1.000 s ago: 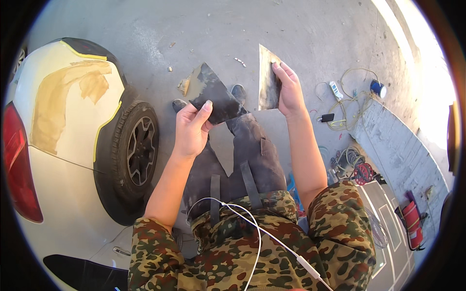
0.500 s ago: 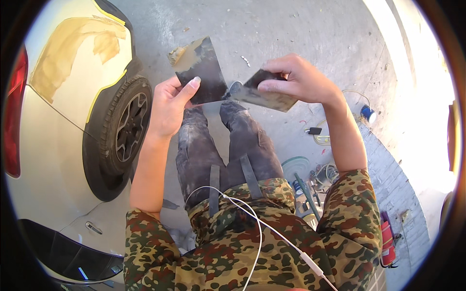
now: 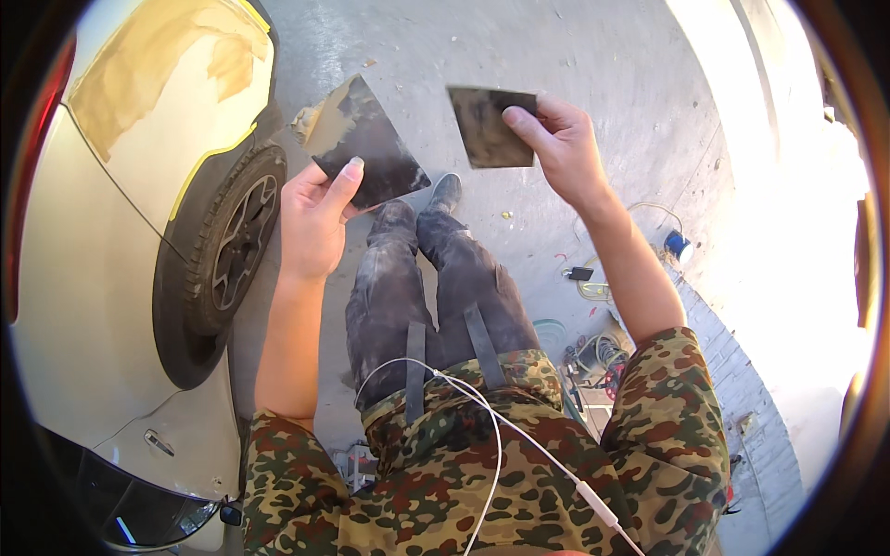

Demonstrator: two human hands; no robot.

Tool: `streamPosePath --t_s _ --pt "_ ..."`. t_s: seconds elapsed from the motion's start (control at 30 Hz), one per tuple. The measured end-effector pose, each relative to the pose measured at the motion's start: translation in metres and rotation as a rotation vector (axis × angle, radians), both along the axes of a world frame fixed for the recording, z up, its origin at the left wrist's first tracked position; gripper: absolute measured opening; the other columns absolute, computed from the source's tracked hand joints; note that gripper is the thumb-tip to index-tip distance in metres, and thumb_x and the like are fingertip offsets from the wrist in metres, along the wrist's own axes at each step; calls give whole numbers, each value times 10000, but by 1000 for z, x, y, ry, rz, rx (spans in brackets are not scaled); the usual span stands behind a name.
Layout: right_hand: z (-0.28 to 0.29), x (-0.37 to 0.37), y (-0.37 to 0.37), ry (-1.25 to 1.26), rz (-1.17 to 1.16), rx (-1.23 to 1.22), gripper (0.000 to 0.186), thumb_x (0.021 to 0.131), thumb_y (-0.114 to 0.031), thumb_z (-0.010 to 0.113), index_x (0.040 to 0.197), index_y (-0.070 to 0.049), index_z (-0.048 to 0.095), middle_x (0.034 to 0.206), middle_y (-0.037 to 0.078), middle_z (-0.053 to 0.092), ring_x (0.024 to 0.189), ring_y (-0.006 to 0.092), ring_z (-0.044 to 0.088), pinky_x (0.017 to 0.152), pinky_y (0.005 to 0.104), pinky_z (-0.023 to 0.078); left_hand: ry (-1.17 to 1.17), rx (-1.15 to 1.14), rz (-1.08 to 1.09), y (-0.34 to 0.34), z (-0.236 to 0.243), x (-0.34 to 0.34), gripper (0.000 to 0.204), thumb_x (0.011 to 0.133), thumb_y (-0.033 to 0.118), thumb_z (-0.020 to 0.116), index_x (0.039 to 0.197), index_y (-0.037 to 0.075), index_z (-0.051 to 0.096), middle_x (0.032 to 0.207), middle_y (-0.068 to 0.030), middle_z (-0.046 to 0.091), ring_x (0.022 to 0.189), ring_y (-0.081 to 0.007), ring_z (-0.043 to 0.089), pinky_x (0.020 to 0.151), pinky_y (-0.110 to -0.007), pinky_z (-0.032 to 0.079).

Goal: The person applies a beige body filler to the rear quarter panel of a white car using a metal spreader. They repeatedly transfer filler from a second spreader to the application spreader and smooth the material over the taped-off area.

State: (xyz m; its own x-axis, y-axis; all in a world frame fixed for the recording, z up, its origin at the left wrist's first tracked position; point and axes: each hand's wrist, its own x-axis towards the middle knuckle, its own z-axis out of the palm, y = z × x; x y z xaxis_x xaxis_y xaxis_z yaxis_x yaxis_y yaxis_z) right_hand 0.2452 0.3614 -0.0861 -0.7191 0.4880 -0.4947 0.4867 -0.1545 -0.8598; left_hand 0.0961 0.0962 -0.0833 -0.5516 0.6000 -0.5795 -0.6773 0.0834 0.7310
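Note:
My left hand [image 3: 313, 222] is closed on a dark square plate [image 3: 375, 148], its upper left part smeared with greyish-tan paste and a crusty tan lump [image 3: 306, 121] at that edge. The thumb lies on the plate's face. To the right, my right hand [image 3: 565, 153] pinches a smaller, thin dark square blade [image 3: 485, 120] with mottled smears, thumb on top. The two plates are apart, held out above my legs and shoes.
At left stands a white car [image 3: 102, 269] with a tan filler patch [image 3: 139, 65], yellow tape edging and a wheel [image 3: 236, 236]. At right lie cords, a blue cylinder [image 3: 678, 245], a black device [image 3: 581, 273], tangled equipment [image 3: 598, 361] and a pale ledge [image 3: 751, 389].
Half a second ago the right blade was tilted low beside the left plate's edge; it has since lifted away and turned its face upward. The left plate has tilted slightly leftward.

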Motion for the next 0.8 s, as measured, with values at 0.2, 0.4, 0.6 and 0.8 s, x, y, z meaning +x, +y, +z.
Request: streamPosePath --t_s 0.2,0.4,0.6,0.8 --pt "-9 -27 -108 317 -129 -14 263 1012 -109 718 1253 -7 744 1067 70 768 951 145 680 851 275 523 -88 82 222 -23 -10 -10 176 1073 141 635 1133 -11 703 1105 -112 764 970 -178 764 863 -381 666" --pt "-1 -60 -111 -54 411 538 259 952 12 692 1201 -28 748 1030 156 761 842 289 735 745 338 580 120 -229 315 -61 -11 -43 201 1032 152 725 995 -45 728 912 -62 744 780 -74 640 684 -265 535" --pt "8 -119 -167 290 243 732 192 943 -9 697 1130 12 730 953 163 747 788 339 730 694 368 568 608 -346 352 -47 12 -34 200 1041 119 707 961 -64 714 905 -4 695 794 -40 551 676 -246 462" --pt "-67 -138 -56 -154 2 -196 168 1034 -144 673 926 -16 690 866 9 705 813 70 648 656 334 510 233 -133 619 -24 -9 -42 157 1044 117 704 1014 -37 723 914 43 639 801 -28 524 697 -234 436"
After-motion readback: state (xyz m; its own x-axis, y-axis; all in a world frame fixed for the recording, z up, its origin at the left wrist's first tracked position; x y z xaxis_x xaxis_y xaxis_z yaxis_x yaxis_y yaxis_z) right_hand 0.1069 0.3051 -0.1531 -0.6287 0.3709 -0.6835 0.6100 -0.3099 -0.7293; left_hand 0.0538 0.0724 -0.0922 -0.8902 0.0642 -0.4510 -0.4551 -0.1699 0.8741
